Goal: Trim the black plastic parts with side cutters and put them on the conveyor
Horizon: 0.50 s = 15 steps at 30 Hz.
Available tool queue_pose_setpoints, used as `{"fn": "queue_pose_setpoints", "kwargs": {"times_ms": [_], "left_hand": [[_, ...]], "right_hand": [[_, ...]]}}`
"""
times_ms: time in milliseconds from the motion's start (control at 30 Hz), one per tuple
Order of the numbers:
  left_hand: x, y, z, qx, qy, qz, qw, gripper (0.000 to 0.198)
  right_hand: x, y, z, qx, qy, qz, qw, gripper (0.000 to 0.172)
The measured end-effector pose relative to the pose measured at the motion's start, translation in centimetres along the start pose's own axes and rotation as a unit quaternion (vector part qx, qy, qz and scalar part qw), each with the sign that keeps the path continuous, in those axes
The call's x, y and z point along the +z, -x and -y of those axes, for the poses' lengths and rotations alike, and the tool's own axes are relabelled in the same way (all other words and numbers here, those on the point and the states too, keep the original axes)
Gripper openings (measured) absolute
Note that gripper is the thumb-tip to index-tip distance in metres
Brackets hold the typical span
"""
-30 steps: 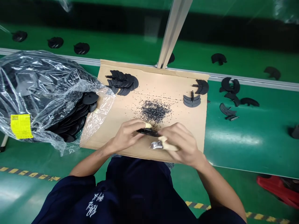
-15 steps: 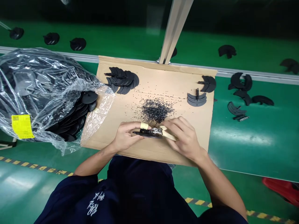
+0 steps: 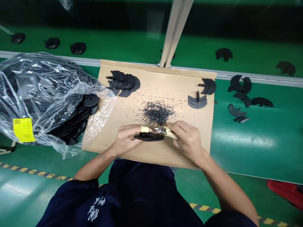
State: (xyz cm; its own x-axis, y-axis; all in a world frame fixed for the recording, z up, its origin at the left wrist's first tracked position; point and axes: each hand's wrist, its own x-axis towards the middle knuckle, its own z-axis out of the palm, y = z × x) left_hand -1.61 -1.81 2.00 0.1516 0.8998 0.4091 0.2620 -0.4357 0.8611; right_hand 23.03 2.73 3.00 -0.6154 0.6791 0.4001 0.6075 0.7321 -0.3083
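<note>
Black, glossy plastic disc [image 3: 151, 138], seen almost edge-on, tilted, with a small dark fitting [image 3: 145, 134] on its far face. Pinched by its left end in the left hand [image 3: 127, 137], held above the near edge of the cardboard [image 3: 201, 126], roughly mid-width. Cream wrap [image 3: 145, 129] on one finger of that hand. Right hand [image 3: 188, 137] is curled around a plier-like tool [image 3: 171, 134], cream handles, shiny metal tip just beside the disc's far side; tip blurred, can't tell if touching or whether its jaws are apart.

Cardboard lies on a green counter [image 3: 251, 145]. Heap of black bits [image 3: 157, 113] mid-sheet, scattered around its rim. Curved black pieces [image 3: 125, 82] overlap by the far left corner; two more, one upright-looking stem each, by the far right corner: one nearer [image 3: 197, 101], one farther [image 3: 208, 86]. Clear plastic bag [image 3: 26, 82] of black discs [image 3: 75, 118] spills onto the cardboard's left edge, yellow label [image 3: 24, 130] on it. Loose black pieces [image 3: 262, 101] on the counter, right of the sheet. Metal rail [image 3: 260, 80] along the counter's far edge, metal post [image 3: 176, 34] rising there. Striped floor tape [image 3: 35, 171], something red [image 3: 284, 190] lower right.

Versus half a second ago: tool tip has slid off the fitting, right fingers tucked in tighter; left grip and bit heap look the same.
</note>
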Motion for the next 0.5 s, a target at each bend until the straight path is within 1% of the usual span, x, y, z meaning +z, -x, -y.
{"fn": "queue_pose_setpoints", "kwargs": {"times_ms": [67,133,233,300,333,400,433,500], "left_hand": [[-0.6,-0.2,-0.2,0.01,-0.024,0.017,1.0,0.026],[-0.9,-0.6,-0.2,0.029,-0.051,0.041,0.997,0.031],[-0.4,-1.2,0.1,0.069,-0.089,0.081,0.99,0.027],[0.0,-1.7,0.4,0.079,-0.1,0.092,0.988,0.024],[0.1,-2.0,0.5,0.075,-0.097,0.093,0.988,0.023],[-0.2,-2.7,0.9,0.043,-0.087,0.094,0.991,0.021],[-0.7,-3.2,1.2,0.019,-0.086,0.093,0.992,0.021],[-2.1,-4.8,2.0,-0.022,-0.095,0.089,0.991,0.032]], "right_hand": [[0.0,0.0,-0.3,0.026,0.015,-0.01,1.0,0.021],[-0.1,-0.2,-0.4,0.034,0.048,-0.013,0.998,0.02],[-0.5,-0.5,-0.3,0.017,0.066,0.013,0.998,0.02],[-1.0,-0.4,-0.6,0.011,0.058,0.033,0.998,0.022],[-1.2,-0.2,-0.9,0.017,0.057,0.038,0.998,0.023],[-1.7,0.6,-1.9,0.042,0.062,0.04,0.996,0.028],[-1.8,1.1,-2.4,0.063,0.069,0.039,0.995,0.031],[-1.9,2.4,-3.4,0.099,0.093,0.043,0.99,0.038]]}}
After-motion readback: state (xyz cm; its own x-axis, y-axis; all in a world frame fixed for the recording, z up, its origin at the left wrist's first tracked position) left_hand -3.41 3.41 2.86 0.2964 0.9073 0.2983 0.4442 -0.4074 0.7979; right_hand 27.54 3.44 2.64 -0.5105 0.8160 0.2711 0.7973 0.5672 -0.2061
